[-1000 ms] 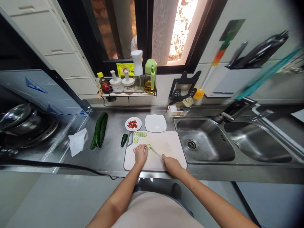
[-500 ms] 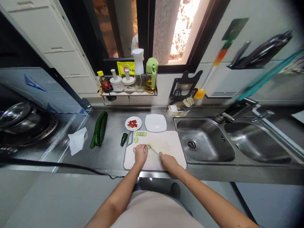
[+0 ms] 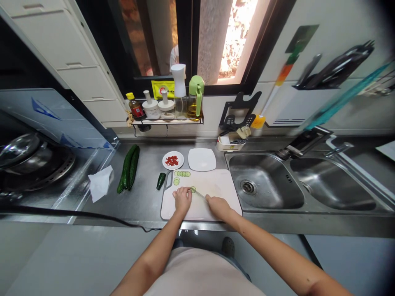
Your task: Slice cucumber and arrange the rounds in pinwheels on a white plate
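On a white cutting board, my right hand grips the handle of a knife, its thin blade pointing left and away from me. The blade's tip meets a round cucumber slice. My left hand rests on the board just left of that slice, fingertips together and bent; what they press on is mostly hidden. Farther up the board lies a row of cucumber slices, with a small stack below it. A dark green cucumber end sits left of the board.
Behind the board stand a plate of chopped red pieces and a white square plate. Whole cucumbers and a white paper lie to the left. A double sink is at the right; a condiment rack hangs behind.
My right hand and the knife handle have shifted slightly up and to the left. My left hand stays in place, and the slices on the board look the same.
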A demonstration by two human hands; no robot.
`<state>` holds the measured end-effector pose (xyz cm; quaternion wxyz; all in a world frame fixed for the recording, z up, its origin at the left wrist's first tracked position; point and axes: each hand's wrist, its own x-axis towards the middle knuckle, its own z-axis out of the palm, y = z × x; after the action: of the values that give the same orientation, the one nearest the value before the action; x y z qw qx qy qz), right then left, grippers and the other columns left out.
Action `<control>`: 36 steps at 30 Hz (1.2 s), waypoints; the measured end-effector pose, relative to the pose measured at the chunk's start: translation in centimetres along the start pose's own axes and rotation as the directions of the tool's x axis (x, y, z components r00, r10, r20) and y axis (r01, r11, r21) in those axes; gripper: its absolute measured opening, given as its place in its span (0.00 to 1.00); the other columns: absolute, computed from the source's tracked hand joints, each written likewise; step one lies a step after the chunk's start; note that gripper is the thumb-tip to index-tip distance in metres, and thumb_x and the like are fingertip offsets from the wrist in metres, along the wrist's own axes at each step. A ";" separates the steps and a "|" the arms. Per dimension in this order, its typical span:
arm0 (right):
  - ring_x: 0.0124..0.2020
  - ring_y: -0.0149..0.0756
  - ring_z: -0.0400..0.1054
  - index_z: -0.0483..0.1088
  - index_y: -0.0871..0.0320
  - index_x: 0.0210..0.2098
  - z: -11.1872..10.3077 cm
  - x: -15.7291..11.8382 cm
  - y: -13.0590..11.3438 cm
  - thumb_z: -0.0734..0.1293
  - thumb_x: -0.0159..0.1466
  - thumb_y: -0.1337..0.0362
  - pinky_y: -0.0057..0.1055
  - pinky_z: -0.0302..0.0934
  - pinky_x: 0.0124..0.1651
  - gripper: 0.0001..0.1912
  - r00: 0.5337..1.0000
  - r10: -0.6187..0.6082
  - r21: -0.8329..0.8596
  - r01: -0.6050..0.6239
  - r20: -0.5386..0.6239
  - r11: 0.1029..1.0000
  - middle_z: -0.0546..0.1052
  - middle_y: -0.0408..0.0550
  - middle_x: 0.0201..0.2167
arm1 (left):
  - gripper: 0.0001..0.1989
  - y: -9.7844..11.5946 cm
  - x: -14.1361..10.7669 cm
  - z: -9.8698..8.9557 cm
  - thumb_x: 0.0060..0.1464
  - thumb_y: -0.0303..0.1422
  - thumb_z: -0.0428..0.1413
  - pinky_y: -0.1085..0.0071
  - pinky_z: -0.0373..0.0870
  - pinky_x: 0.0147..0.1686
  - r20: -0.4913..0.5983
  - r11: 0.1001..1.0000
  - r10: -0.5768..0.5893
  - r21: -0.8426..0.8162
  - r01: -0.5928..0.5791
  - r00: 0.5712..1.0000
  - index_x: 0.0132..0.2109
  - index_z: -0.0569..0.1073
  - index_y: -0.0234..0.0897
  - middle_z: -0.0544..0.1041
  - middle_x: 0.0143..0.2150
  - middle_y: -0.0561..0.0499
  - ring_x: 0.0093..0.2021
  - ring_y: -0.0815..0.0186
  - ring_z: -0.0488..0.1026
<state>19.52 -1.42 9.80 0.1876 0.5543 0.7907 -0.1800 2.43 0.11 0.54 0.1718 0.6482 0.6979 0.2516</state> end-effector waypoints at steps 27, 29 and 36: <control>0.43 0.44 0.73 0.63 0.61 0.51 -0.2 0.0 2.0 0.52 0.64 0.75 0.35 0.65 0.41 0.18 0.997 -0.078 -0.129 0.076 -0.005 0.989 0.77 0.59 0.38 | 0.10 -0.2 -0.1 0.2 0.59 0.33 0.49 0.63 0.52 0.47 -0.025 1.000 0.032 0.001 -0.032 0.999 0.41 0.75 0.40 0.74 0.38 0.48 0.42 0.61 0.68; 0.43 0.43 0.73 0.63 0.61 0.51 0.1 -0.5 2.4 0.52 0.64 0.74 0.35 0.64 0.41 0.18 0.998 -0.065 -0.113 0.065 0.005 0.991 0.77 0.59 0.38 | 0.10 -0.1 -0.1 0.1 0.59 0.33 0.48 0.63 0.52 0.47 -0.018 1.000 0.023 0.001 -0.023 1.000 0.41 0.74 0.40 0.74 0.38 0.47 0.42 0.62 0.68; 0.43 0.43 0.72 0.63 0.60 0.49 0.8 -2.0 3.1 0.54 0.63 0.73 0.34 0.61 0.42 0.16 1.000 -0.016 -0.038 0.016 0.023 0.999 0.77 0.59 0.38 | 0.10 0.4 -0.2 -0.4 0.59 0.32 0.48 0.63 0.52 0.48 0.009 1.000 -0.001 0.009 0.001 1.000 0.41 0.74 0.40 0.75 0.39 0.48 0.43 0.62 0.68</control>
<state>23.14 -2.45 9.87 0.2057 0.5421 0.7963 -0.1725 2.51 -0.12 1.08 0.1718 0.6498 0.6986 0.2454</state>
